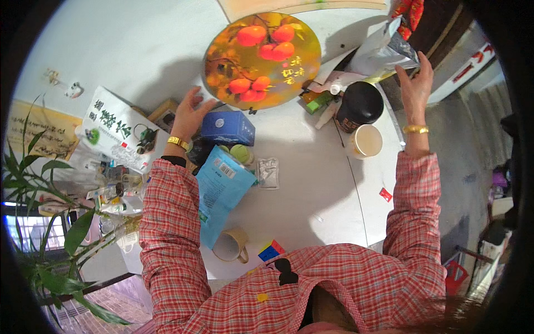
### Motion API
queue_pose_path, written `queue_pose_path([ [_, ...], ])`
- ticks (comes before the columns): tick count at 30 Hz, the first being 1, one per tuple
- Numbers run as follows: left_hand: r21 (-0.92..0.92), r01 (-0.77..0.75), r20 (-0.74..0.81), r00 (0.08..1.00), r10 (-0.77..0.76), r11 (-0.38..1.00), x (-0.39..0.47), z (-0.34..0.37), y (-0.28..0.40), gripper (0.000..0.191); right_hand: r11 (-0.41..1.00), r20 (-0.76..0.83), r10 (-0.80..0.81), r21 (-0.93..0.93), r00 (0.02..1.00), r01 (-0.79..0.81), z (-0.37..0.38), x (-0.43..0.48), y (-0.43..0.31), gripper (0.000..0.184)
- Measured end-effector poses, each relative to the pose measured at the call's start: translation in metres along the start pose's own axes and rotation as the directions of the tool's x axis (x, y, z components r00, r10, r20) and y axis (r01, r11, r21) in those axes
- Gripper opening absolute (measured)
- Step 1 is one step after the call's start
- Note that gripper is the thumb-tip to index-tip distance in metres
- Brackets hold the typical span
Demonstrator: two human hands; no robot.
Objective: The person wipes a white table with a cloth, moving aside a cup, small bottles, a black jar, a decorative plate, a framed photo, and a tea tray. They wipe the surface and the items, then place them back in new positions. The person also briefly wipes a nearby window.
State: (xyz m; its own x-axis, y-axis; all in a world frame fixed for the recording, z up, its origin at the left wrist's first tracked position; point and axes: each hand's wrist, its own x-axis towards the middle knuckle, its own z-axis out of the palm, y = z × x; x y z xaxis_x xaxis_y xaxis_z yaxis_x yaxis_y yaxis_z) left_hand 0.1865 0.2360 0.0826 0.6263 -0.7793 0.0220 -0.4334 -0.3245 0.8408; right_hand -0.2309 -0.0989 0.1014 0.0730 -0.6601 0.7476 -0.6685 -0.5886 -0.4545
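Note:
My left hand (190, 115) reaches over the left side of the table with its fingers apart and nothing in it. It is close to a blue box (229, 127) and to the lower left rim of a round board printed with persimmons (263, 60). At the far right, my right hand (418, 89) has thumb and fingers spread around the edge of a silver-white plastic bag (377, 52). Whether the fingertips touch the bag is hard to tell. A black-lidded container (362, 104) stands left of this hand, with a paper cup (367, 142) in front of it.
A light blue pouch (223, 183) lies by my left forearm, beside green-lidded jars (240, 153) and a clear plastic packet (268, 173). Nearer me are a mug (229, 246) and a colored puzzle cube (271, 250). A red wrapper (385, 194) lies right. A leafy plant (79, 231) rises left.

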Motion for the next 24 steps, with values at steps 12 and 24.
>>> queue_pose_path([
  [12, -0.108, 0.107, 0.187, 0.979, -0.085, 0.988, -0.032, 0.008, -0.005, 0.054, 0.821, 0.656, -0.43, 0.57, 0.62, -0.034, 0.066, -0.171, -0.243, 0.086],
  [24, -0.141, -0.059, 0.038, 0.997, 0.065, 0.988, -0.085, -0.057, 0.032, 0.039, 0.97, 0.688, -0.212, 0.235, 0.695, 0.063, 0.017, -0.115, -0.166, 0.068],
])
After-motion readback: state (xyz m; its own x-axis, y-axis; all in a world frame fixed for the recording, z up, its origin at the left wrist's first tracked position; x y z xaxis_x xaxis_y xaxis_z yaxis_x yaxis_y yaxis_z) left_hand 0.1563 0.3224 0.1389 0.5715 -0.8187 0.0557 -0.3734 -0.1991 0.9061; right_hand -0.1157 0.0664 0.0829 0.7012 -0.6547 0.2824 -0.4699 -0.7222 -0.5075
